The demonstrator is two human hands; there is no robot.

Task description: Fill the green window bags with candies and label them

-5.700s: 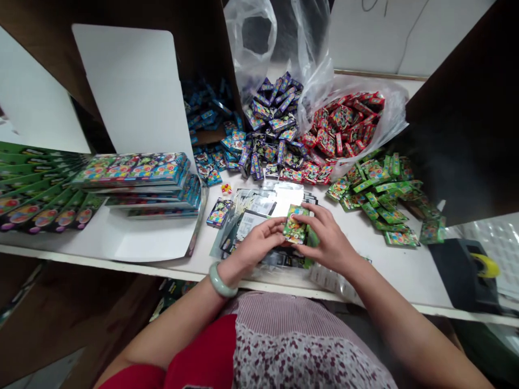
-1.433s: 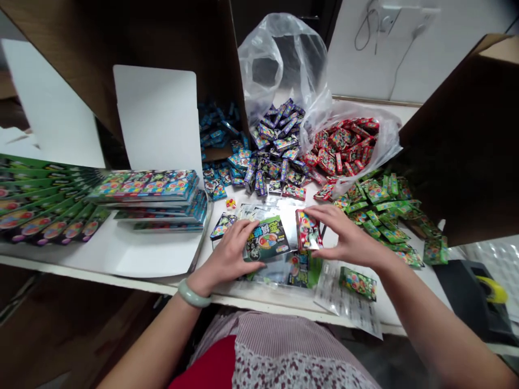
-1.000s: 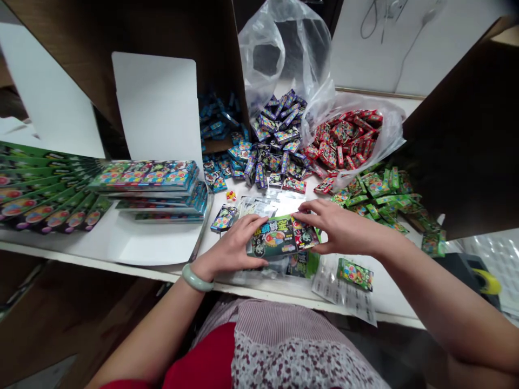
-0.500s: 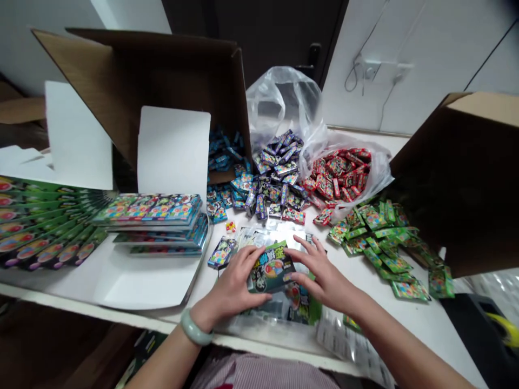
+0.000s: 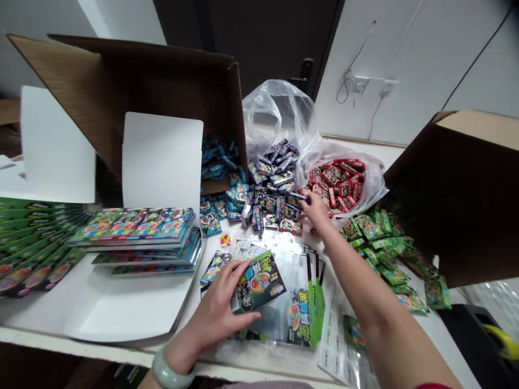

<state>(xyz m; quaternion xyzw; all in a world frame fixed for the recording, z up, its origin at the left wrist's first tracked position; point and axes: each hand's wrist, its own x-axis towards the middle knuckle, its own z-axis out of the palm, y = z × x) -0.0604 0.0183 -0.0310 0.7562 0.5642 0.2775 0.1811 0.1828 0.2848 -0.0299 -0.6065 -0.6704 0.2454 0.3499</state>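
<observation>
My left hand [image 5: 214, 310], a pale green bangle at its wrist, grips the left side of a dark candy box [image 5: 263, 283] with green edging and colourful print. The box is tilted above a stack of clear and green printed packaging sleeves [image 5: 298, 319]. At the pile of purple candy packets [image 5: 279, 162], my right hand [image 5: 317, 210] pinches one purple packet [image 5: 298, 195] by its end. Red candy packets [image 5: 338, 178] sit in a clear plastic bag just beyond that hand. To the left of the purple pile lie blue candy packets [image 5: 227, 200].
Green packets [image 5: 381, 243] spill before a brown carton [image 5: 454, 205] on the right. Another open carton [image 5: 174, 81] stands at the back left. An open white box [image 5: 133, 308] holds stacked multicoloured packs. A yellow-and-black tape dispenser [image 5: 500, 340] sits far right.
My right hand has left the candy box and reached forward to the purple pile, where it now pinches a packet. My left hand still holds the box. The view has shifted slightly.
</observation>
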